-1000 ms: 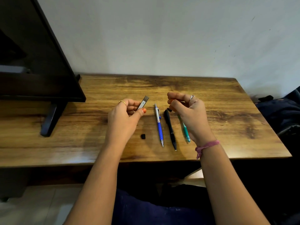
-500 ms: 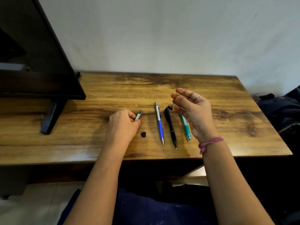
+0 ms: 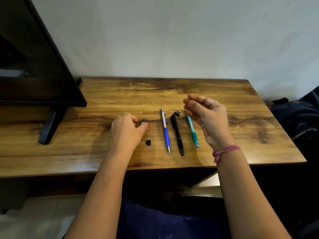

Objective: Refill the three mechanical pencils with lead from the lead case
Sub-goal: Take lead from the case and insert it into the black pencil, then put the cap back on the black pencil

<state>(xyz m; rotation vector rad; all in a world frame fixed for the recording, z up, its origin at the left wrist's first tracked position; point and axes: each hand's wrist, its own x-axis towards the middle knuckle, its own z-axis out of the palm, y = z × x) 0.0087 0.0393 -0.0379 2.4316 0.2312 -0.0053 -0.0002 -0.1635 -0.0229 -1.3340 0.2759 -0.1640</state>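
1. The left hand (image 3: 126,131) came down low on the wooden surface (image 3: 241,128), knuckles up, and hid most of the lead case (image 3: 144,120); only its grey tip peeked out past the thumb and fingers that pinched it.
2. The right hand (image 3: 206,118) hung raised, fingers curled together at the tips; whether a lead sat pinched there was too fine to make out.
3. That right hand covered the top end of the teal pencil (image 3: 192,131), which lay just under its fingers.
4. Count them: three mechanical pencils lay side by side between the two hands, tips toward the person. The blue pencil (image 3: 165,133) with a silver upper barrel lay nearest the left hand, the black pencil (image 3: 177,135) in the middle.
5. Two tiny pieces (image 3: 177,113) lay beside the top of the black pencil, one dark, one paler; too small to identify.
6. One small black cap (image 3: 148,142) sat just beside the left hand's thumb side, blocky in shape.
7. The surface showed warm brown grain with dark knots.
8. A dark monitor (image 3: 34,66) stood beyond the left hand, cut off by the frame, on a slim black foot.
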